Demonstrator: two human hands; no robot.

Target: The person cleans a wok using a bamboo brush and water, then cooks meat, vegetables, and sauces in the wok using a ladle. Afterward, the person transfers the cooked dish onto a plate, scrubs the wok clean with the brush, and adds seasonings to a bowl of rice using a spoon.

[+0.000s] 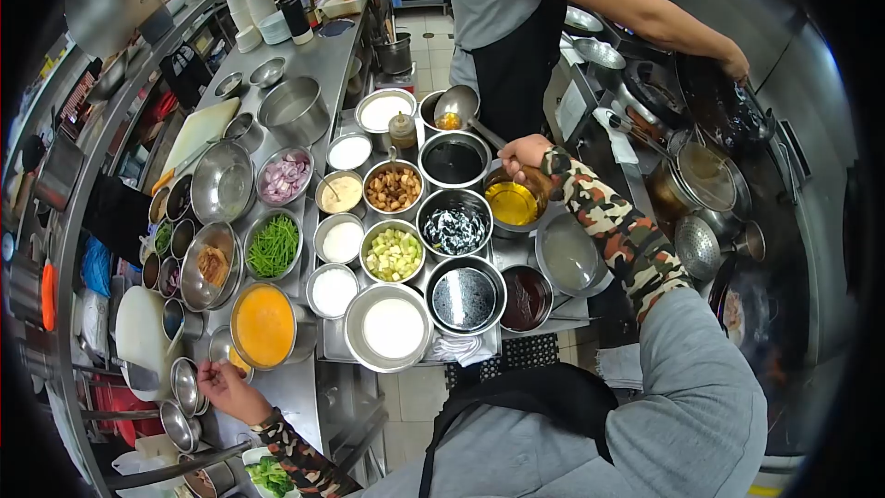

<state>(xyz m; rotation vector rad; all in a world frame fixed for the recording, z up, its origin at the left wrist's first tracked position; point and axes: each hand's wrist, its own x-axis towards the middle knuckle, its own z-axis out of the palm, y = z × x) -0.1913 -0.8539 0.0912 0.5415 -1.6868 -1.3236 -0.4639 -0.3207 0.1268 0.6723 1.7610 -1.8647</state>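
Note:
My right hand [525,155] grips the handle of a metal ladle [458,104]. The ladle's bowl, with a little yellow-orange liquid in it, is over a round pot behind the container of dark liquid [454,161]. Below my right hand stands a pot of yellow oil [513,204]. My left hand [232,393] is at the lower left with its fingers curled together; whatever they may hold is too small to make out. Close to it are small steel bowls [187,386], a partly covered bowl [221,343] and a pot of orange liquid [264,325].
Tubs of white powder [333,291], chopped green pieces [394,252], fried brown chunks [394,188] and dark sauces crowd the middle. Bowls of cut green stalks [274,246] and purple onion [284,175] stand left. A co-worker's arm [645,14] reaches over the stove at right.

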